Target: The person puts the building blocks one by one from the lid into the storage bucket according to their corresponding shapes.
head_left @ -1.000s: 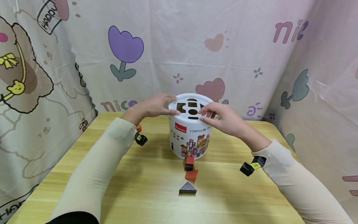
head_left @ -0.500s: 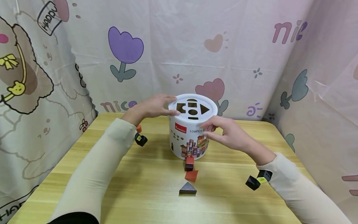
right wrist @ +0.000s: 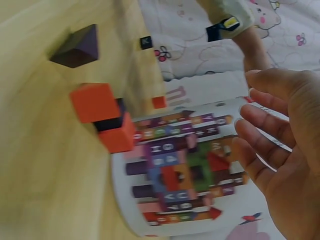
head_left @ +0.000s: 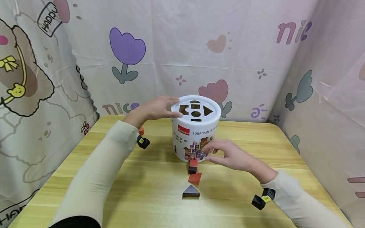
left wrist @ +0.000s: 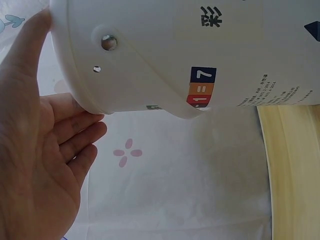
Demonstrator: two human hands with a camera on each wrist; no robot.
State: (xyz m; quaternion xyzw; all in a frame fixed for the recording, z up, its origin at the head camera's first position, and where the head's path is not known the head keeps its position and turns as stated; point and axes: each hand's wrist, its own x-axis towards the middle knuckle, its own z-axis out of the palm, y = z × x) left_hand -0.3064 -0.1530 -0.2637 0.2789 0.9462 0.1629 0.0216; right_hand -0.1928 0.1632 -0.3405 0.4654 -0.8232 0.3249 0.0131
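A white toy-block bucket [head_left: 188,148] stands on the table, its lid [head_left: 211,118] pierced with shaped holes. My left hand [head_left: 158,107] rests against the lid's left edge, thumb on top and lightly bent fingers at the far side, as the left wrist view [left wrist: 45,135] also shows. Low at the bucket's right front, my right hand [head_left: 228,153] hovers with relaxed, parted fingers and nothing in them. Before the bucket lie a red block [head_left: 193,162], a dark block [head_left: 192,170], a slanted red block [head_left: 195,179] and a dark triangular block [head_left: 191,191].
An orange block [head_left: 141,130] sits left of the bucket, partly hidden by the left wrist. A dark block marked K [right wrist: 145,42] appears in the right wrist view. Printed curtains [head_left: 171,47] hang behind the wooden table [head_left: 242,193].
My right hand has moved from above the lid down along the bucket's right front, towards the blocks. The left hand and the blocks stay where they were.
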